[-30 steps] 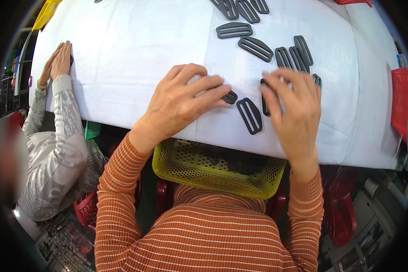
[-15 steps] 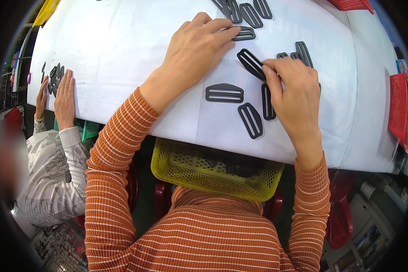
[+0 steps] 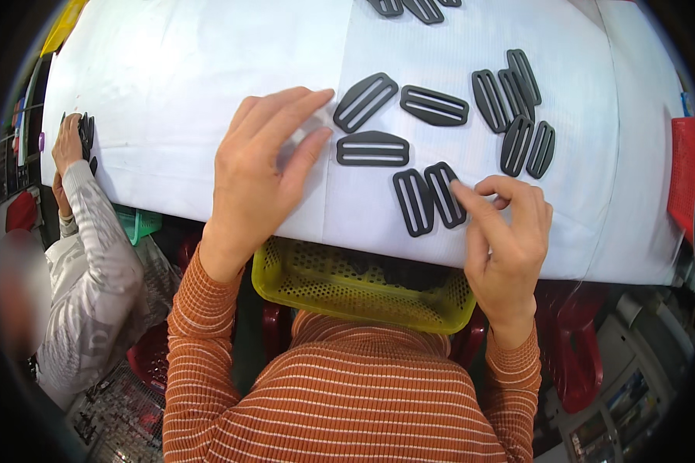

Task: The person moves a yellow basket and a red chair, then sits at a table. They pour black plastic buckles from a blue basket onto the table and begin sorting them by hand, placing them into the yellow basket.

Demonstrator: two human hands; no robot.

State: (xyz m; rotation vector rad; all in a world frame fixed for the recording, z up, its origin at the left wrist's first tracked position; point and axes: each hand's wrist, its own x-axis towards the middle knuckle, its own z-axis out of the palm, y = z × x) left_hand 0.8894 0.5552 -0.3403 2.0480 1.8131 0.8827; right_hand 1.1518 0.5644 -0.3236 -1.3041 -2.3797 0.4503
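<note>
Several black plastic strap slide buckles lie flat on the white table. My left hand [image 3: 259, 174] is open above the table, fingers pointing right, holding nothing. Just beyond its fingertips lie a tilted buckle [image 3: 365, 103] and a horizontal buckle [image 3: 373, 149]. My right hand [image 3: 511, 231] has its index finger stretched onto the upper right edge of a buckle [image 3: 446, 194], its other fingers bent and its thumb apart. Close beside that one on the left lies another buckle [image 3: 414, 202]. A further buckle [image 3: 434, 106] rests in the middle.
More buckles [image 3: 515, 92] form a group at the right, others [image 3: 404, 8] at the far edge. A yellow perforated basket [image 3: 286, 289] with dark contents sits below the table edge. A red basket [image 3: 683, 177] is at far right. At left, a co-worker's hands [image 3: 68, 147] are at a small pile.
My left hand has drawn back from the far buckles, nearer and leftward. My right hand has let go of a pinched buckle and come nearer. The co-worker's hands have shifted.
</note>
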